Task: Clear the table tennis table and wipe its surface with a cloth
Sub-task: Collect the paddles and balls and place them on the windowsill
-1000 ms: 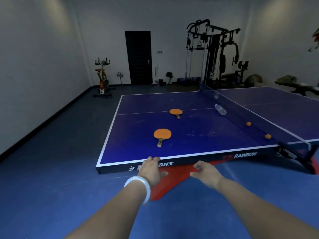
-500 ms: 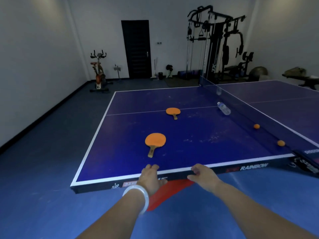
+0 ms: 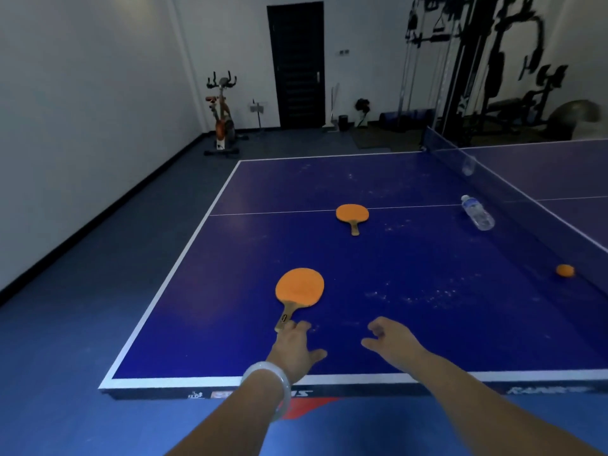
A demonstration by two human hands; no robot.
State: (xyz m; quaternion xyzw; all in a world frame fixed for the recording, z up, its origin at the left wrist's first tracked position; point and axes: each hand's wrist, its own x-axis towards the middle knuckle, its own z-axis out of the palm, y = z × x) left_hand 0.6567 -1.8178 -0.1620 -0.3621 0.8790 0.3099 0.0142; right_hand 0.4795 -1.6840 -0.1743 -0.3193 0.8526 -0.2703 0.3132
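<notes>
The blue table tennis table (image 3: 230, 340) fills the view, dusted with white specks. An orange paddle (image 3: 298, 289) lies near the front edge, its wooden handle pointing toward me. My left hand (image 3: 294, 352), with a white bangle on the wrist, is over the table with its fingertips touching the end of that handle, fingers apart. My right hand (image 3: 391, 343) hovers open beside it, holding nothing. A second orange paddle (image 3: 352, 214) lies on the centre line. A clear plastic bottle (image 3: 477, 213) lies on its side by the net (image 3: 513, 205). An orange ball (image 3: 565, 270) rests near the net.
An exercise bike (image 3: 222, 116) stands by the left wall. A dark door (image 3: 296, 64) is at the back, and a multi-gym machine (image 3: 477, 70) stands at the back right. Blue floor runs along the table's left side.
I have come closer to the table. Both hands moved forward from the table's front edge to over its surface, and my left fingertips now reach the near paddle's handle.
</notes>
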